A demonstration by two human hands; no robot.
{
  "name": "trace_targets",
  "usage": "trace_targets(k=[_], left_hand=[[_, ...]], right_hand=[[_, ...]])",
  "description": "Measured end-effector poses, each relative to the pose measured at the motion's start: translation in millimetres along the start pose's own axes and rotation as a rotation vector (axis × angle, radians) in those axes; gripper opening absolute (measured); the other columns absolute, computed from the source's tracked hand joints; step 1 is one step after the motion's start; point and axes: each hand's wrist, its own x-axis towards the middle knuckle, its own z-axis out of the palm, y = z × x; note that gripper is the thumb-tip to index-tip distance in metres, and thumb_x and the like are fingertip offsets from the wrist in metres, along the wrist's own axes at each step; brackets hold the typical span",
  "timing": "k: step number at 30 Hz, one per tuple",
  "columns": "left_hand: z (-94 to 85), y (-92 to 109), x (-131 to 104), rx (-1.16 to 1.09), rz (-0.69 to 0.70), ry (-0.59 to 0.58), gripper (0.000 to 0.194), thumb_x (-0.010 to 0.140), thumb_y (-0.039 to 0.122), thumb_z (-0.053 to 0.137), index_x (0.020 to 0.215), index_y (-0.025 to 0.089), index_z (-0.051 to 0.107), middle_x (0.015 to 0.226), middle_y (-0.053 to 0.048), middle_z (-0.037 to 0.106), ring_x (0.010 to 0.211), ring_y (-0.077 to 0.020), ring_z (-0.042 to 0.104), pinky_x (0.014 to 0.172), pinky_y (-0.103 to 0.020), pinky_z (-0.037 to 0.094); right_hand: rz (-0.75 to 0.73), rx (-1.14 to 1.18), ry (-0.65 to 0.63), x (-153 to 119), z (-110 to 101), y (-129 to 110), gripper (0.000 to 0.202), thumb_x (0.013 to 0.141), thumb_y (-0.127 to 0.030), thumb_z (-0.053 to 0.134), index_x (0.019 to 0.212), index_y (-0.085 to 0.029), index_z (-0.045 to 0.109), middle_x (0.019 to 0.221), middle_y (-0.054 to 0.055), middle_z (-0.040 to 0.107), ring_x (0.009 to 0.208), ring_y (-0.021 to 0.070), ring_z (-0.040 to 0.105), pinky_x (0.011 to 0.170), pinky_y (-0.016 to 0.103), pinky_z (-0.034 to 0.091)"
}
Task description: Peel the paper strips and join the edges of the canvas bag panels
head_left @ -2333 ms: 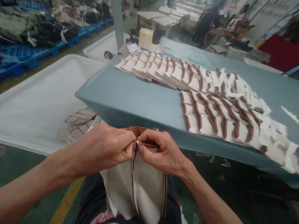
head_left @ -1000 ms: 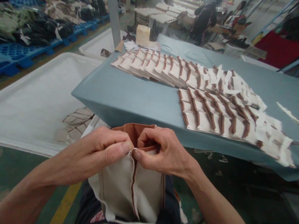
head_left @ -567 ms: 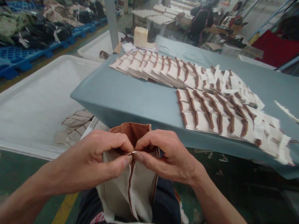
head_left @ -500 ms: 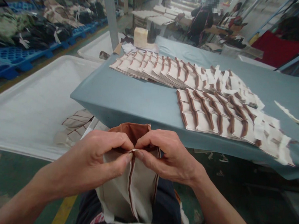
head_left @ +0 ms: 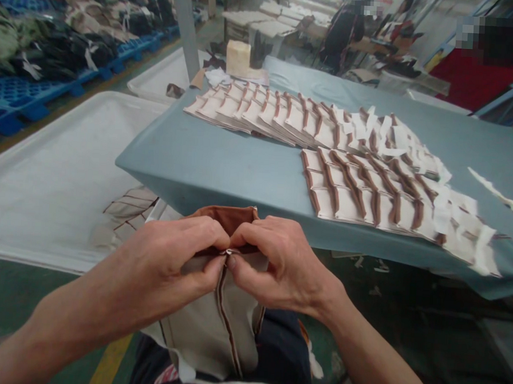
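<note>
A cream fabric piece (head_left: 202,321) with brown lining and dark seam edging hangs over my lap. My left hand (head_left: 184,263) pinches its top edge just left of the central seam. Right beside it, my right hand (head_left: 274,267) pinches the same edge, thumb and index finger closed on the cloth. The fingertips of both hands nearly meet at the seam's top end. Behind my hands the brown lining (head_left: 233,218) stands up as an open rim.
A blue-covered table (head_left: 206,166) bears two rows of cream pieces (head_left: 355,191) with brown edges and white strips. At the left is a white bin (head_left: 59,176) with cream pieces inside. People (head_left: 342,33) are in the background, beyond a metal post (head_left: 185,28).
Both hands have kept their pinch at the seam. The lower part of the fabric has swung slightly left and its folds have shifted. The view has moved a little.
</note>
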Motion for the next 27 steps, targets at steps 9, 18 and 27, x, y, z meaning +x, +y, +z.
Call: trace_targets(k=[9,18,27], left_hand=[[-17.9,-3,12,0.106,0.022,-0.158,0.018,0.098,0.016,0.054,0.092,0.025,0.068,0.079,0.007,0.074,0.068,-0.0142,0.068,0.064,-0.032,0.039],[-16.8,-12,9,0.219,0.228,-0.194,0.028,0.104,0.005,0.044,0.084,0.024,0.052,0.076,0.004,0.059,0.057,-0.0138,0.050,0.056,-0.034,0.032],[-12.6,-39,-11,0.348,0.363,-0.063,0.032,0.109,0.014,0.050,0.129,0.027,0.071,0.107,-0.001,0.083,0.086,-0.0226,0.076,0.075,-0.033,0.056]], right_hand=[[0.020,0.037,-0.019,3,3,-1,0.010,0.090,-0.022,0.058,0.085,-0.022,0.068,0.070,0.000,0.073,0.061,0.0153,0.062,0.065,0.028,0.039],[0.106,-0.026,-0.146,14,1,-9,0.012,0.088,-0.024,0.055,0.077,-0.022,0.058,0.069,0.002,0.069,0.059,0.0148,0.049,0.061,0.032,0.027],[0.412,0.691,-0.197,25,-4,-9,0.013,0.080,-0.029,0.057,0.069,-0.023,0.053,0.064,-0.006,0.047,0.060,0.0115,0.042,0.056,0.025,0.033]])
